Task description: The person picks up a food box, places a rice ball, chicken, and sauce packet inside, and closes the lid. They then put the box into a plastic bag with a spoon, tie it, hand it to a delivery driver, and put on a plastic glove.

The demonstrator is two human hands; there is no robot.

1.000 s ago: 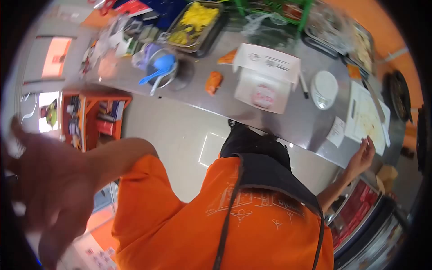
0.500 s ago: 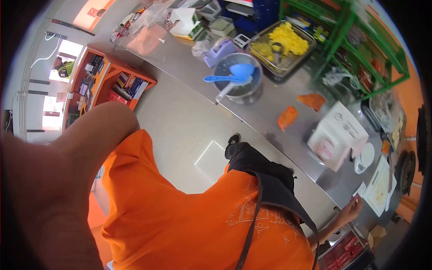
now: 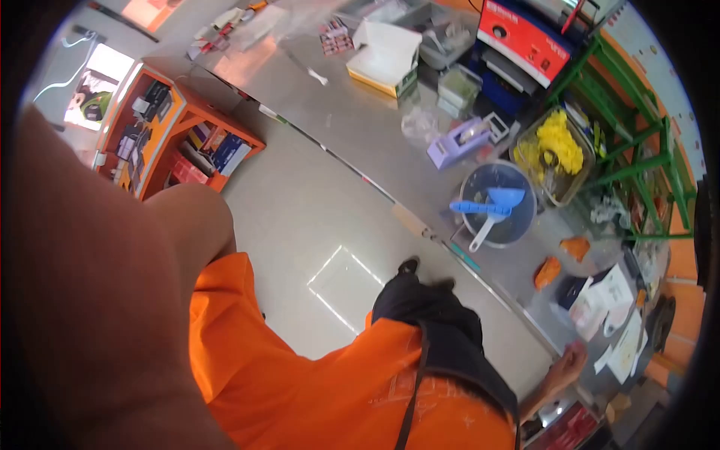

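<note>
My left arm (image 3: 112, 300) is raised very close to the camera and fills the left side as a blur; its fingers do not show. At the lower right, by the metal table's edge, is my right hand (image 3: 568, 365), fingers curled; I cannot make out what, if anything, they hold. Nearest to it are a white board (image 3: 627, 351) and an open white box (image 3: 598, 304). Two orange pieces (image 3: 547, 273) lie on the metal table (image 3: 360, 142). Farther along stands a metal pot (image 3: 529, 225) with a blue scoop (image 3: 507, 198) and a white-handled utensil (image 3: 484, 234) across it.
A tray (image 3: 517, 154) of yellow food stands behind the pot, beside a lilac tape dispenser (image 3: 454, 146). Beyond are a red-and-blue machine (image 3: 521, 41), an open carton (image 3: 384, 56) and a green rack (image 3: 634, 112). An orange shelf (image 3: 180, 112) stands across the floor.
The view has swung, so the table's things appear farther right and more of its far end shows. My left arm covers more of the picture. My right hand stays near the table edge.
</note>
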